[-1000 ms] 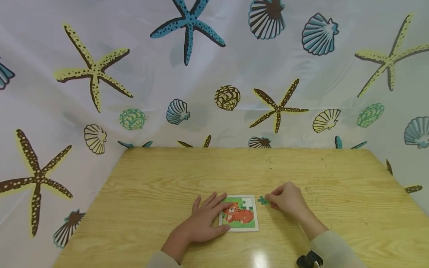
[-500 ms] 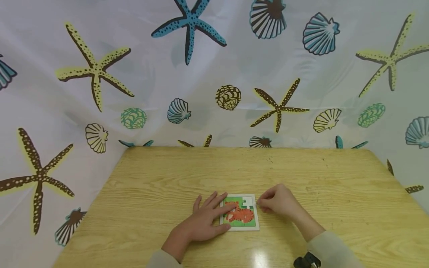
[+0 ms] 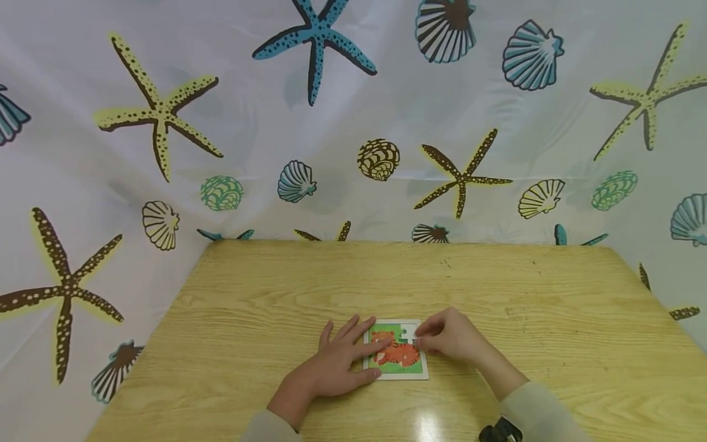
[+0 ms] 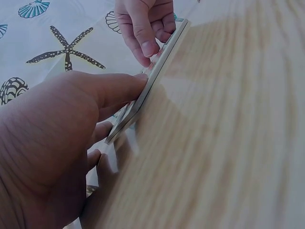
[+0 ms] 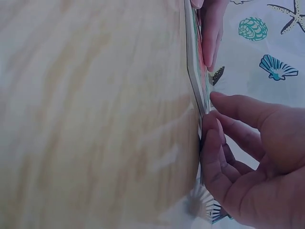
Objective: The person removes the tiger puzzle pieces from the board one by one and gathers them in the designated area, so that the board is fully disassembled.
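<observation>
A small square jigsaw puzzle (image 3: 400, 377) with a white frame lies on the table, showing an orange striped tiger on green. Bare white backing shows in its upper right part. My left hand (image 3: 336, 365) rests on its left side with fingers spread, thumb at the lower edge. At the right edge, my right hand (image 3: 454, 334) pinches a green jigsaw piece, now almost wholly covered by the fingers. In the right wrist view, the right thumb and fingers (image 5: 267, 148) are close to the puzzle's corner. The left wrist view shows the puzzle's edge (image 4: 164, 57) under the left thumb.
The wood-grain table (image 3: 276, 288) stretches around the puzzle on all sides. Behind it and at both sides hangs a white cloth (image 3: 248, 141) printed with starfish and shells. A black device (image 3: 499, 431) sits at the right wrist.
My right hand has moved left with the jigsaw piece, from beside the puzzle to over its right edge. The piece has become hidden behind the fingers. The left hand stays on the puzzle.
</observation>
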